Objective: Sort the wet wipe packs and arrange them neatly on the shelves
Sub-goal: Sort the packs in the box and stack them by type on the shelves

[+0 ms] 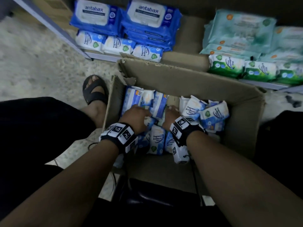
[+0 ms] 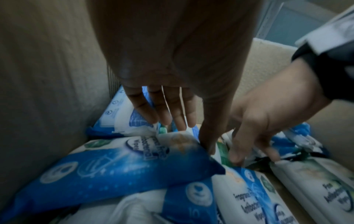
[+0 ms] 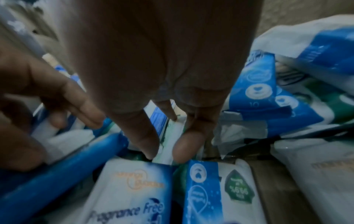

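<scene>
Your left hand [image 1: 136, 117] and right hand [image 1: 171, 115] reach side by side into the cardboard box [image 1: 188, 82], fingers spread and dipping among the loose wipe packs [image 1: 213, 113], pinching none as far as shows. Farther off, at twelve o'clock, blue packs [image 1: 124, 18] sit stacked on the shelf [image 1: 105, 56]; at two o'clock, green ones [image 1: 237, 38].
</scene>
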